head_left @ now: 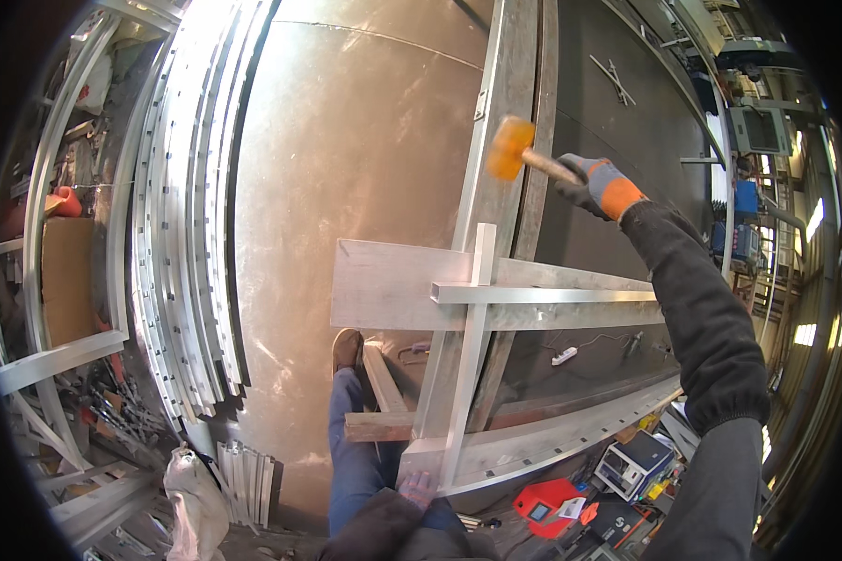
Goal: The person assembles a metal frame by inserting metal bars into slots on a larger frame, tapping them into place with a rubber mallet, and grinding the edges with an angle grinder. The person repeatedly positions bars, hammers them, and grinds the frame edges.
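My right hand (601,187), in a grey and orange glove, is raised over the workbench and wrapped round the wooden handle of a mallet (512,148). The mallet's amber head points left, apart from the metal below. Low in the middle, my left hand (416,488) has its fingers over the near end of a wide metal bar (515,453); its palm is hidden. Beside those fingers, a thin metal profile (466,393) runs away from me. It meets a square metal tube (543,294) lying across it, above a broad flat metal plank (384,280).
Long metal profiles (187,187) are stacked at the left. Long beams (505,84) run under the work, with a wooden block (379,426) near my leg. A power strip (564,356) lies right of them. A red case (547,505) and a blue-and-white machine (634,463) stand at lower right.
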The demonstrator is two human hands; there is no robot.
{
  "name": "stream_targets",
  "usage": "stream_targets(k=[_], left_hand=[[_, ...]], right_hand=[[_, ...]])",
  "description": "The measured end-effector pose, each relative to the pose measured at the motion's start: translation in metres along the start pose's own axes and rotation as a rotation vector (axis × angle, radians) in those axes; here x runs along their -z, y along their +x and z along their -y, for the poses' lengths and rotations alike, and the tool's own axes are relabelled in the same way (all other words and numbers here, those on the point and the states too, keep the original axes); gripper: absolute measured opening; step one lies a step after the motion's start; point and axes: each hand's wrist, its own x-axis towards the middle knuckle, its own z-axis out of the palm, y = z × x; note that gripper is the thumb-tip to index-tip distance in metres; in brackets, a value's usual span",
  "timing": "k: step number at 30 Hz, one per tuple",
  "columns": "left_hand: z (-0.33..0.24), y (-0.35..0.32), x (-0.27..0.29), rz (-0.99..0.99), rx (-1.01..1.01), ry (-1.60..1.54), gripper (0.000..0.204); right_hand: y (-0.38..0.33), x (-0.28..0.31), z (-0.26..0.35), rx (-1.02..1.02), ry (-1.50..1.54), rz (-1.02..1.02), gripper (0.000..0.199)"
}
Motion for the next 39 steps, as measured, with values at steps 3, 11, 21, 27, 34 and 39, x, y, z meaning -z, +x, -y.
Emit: stream_targets(k=[3,11,21,27,34,39], left_hand=[[0.002,0.001,0.013,0.099,-0.022,-0.023,0.031],[0.04,0.065,0.116,0.014,0.086,-0.179,0.047],[0.161,0.313,0.298,-0.227,-0.215,0.418,0.06],[0.164,0.336,0.318,-0.221,-0.313,0.579,0.075],[0.171,0.393,0.321,0.143,-0.168,0.43,0.065],[0.174,0.395,0.327,0.25,-0.156,0.191,0.052]], right_hand=[[-0.025,-0.006,-0.008,-0.232,0.193,-0.072,0.024],[-0.211,-0.178,0.001,-0.619,1.187,-0.319,0.022],[-0.427,-0.326,0.164,-1.006,1.679,-0.416,0.015],[-0.439,-0.324,0.184,-0.887,1.757,-0.471,0.013],[-0.357,-0.209,0.128,-0.829,1.433,-0.397,0.025],[-0.182,-0.09,0.036,-0.717,0.665,-0.087,0.052]])
